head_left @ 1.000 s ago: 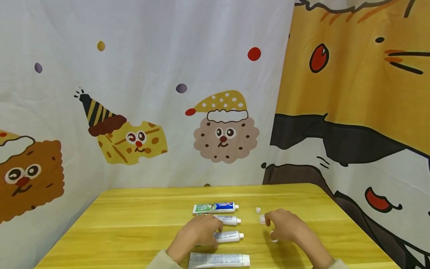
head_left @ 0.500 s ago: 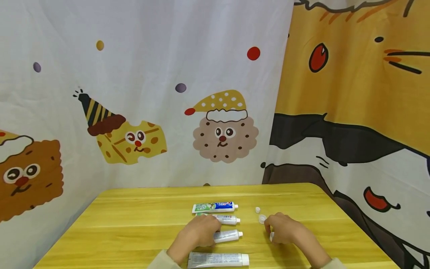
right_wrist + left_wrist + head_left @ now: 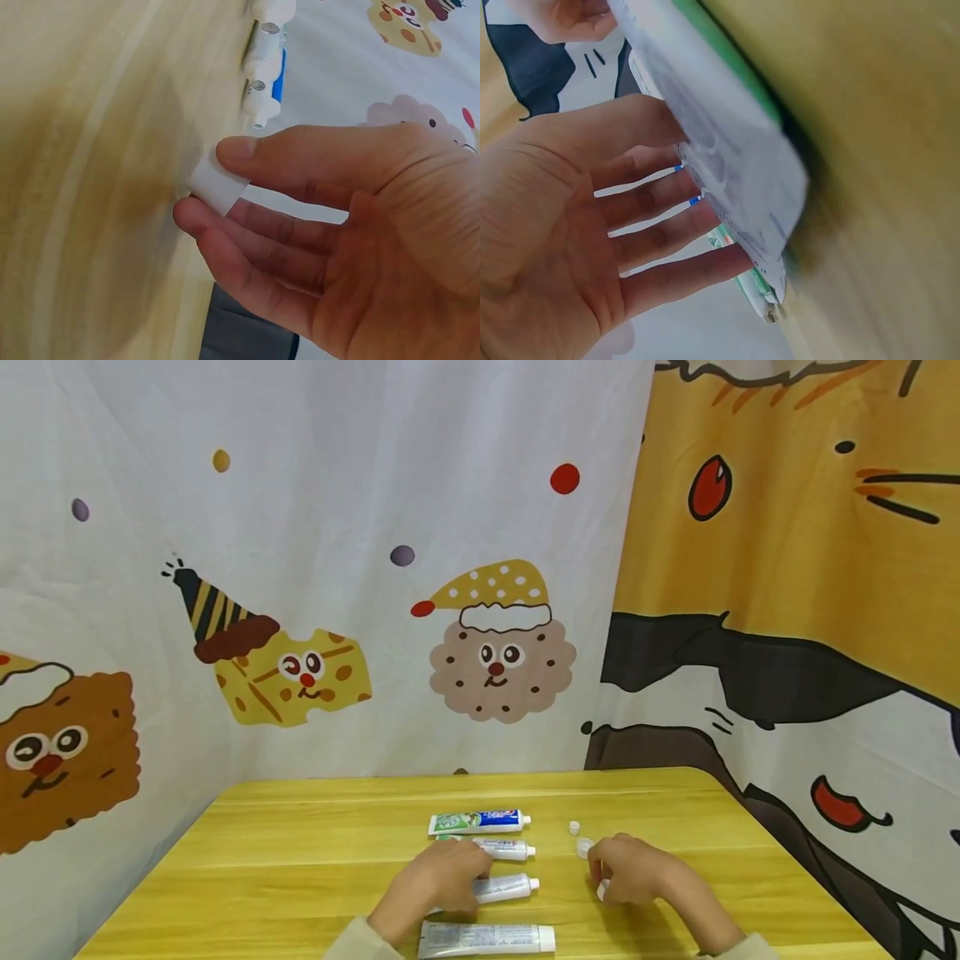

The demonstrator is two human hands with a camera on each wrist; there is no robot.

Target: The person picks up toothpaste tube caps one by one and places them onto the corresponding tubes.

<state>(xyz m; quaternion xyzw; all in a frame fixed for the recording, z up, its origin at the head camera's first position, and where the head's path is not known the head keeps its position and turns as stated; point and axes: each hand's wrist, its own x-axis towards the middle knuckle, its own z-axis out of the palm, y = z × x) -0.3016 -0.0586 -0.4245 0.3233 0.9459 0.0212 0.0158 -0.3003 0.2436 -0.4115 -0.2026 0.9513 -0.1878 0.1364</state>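
My left hand (image 3: 450,875) pinches a white toothpaste tube (image 3: 502,888) between thumb and fingers; its uncapped nozzle points right. Close up in the left wrist view, that tube (image 3: 727,142) shows a green edge beside the table, thumb on one face and fingers behind. In my right hand (image 3: 637,867) a small white cap (image 3: 217,182) is held between thumb and fingertips, just over the table. Behind the left hand lie a second open tube (image 3: 510,849), partly covered by it, and a green-and-blue toothpaste tube (image 3: 478,822). Nearest the front is a larger silver-grey tube (image 3: 483,939) with its white cap on.
Two loose white caps lie on the yellow wood-grain table (image 3: 300,860): a small cap (image 3: 574,827) at the back and a wider cap (image 3: 584,848) close to the right fingers. A curtain (image 3: 337,527) printed with cartoon figures hangs behind the table.
My left fingers have closed on the tube, which has shifted slightly left. The right fingers have closed around the cap and moved a little left with it.
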